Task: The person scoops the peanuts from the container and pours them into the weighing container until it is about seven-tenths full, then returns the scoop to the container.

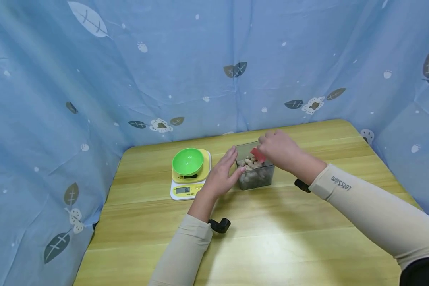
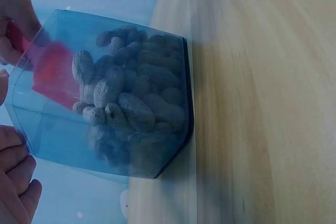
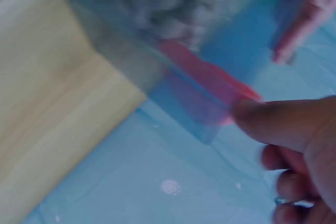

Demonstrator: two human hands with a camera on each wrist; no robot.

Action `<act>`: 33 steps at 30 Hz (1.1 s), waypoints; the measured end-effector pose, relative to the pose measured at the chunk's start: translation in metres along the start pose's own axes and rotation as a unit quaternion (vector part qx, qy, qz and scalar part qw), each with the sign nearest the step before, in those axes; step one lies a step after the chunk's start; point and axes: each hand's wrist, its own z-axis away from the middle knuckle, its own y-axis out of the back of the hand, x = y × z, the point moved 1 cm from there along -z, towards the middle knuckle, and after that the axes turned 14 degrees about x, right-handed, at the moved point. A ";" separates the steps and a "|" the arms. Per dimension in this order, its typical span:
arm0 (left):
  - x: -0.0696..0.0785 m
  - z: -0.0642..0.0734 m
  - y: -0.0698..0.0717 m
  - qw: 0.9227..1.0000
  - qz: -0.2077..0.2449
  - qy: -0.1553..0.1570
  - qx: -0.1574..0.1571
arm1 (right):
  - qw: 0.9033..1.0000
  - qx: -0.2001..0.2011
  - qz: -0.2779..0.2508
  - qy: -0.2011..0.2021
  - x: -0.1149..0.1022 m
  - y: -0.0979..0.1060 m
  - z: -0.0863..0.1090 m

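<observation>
A clear, dark-tinted plastic container [image 1: 268, 178] stands on the table with peanuts in their shells [image 1: 249, 162] inside. My right hand [image 1: 280, 149] grips the handle of a red scoop [image 1: 258, 155], whose blade reaches down into the container. Through the wall in the left wrist view, the scoop [image 2: 55, 72] meets the top of the peanuts [image 2: 139, 111]. My left hand [image 1: 220, 174] rests against the container's left side, its fingers stretched along the wall and its thumb near the front rim. The right wrist view is blurred; the thumb presses on the scoop's handle.
Left of the container, a green bowl [image 1: 188, 161] sits on a yellow and white kitchen scale [image 1: 176, 194] that reads 0.0. A blue patterned curtain [image 1: 207, 71] hangs behind and beside the wooden table [image 1: 146, 238]. Black wrist mounts [image 1: 219, 225] stick out from both wrists.
</observation>
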 end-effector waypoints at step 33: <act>0.000 -0.005 -0.004 0.996 0.060 0.059 -0.018 | 0.995 0.031 -0.051 0.085 0.016 -0.021 0.006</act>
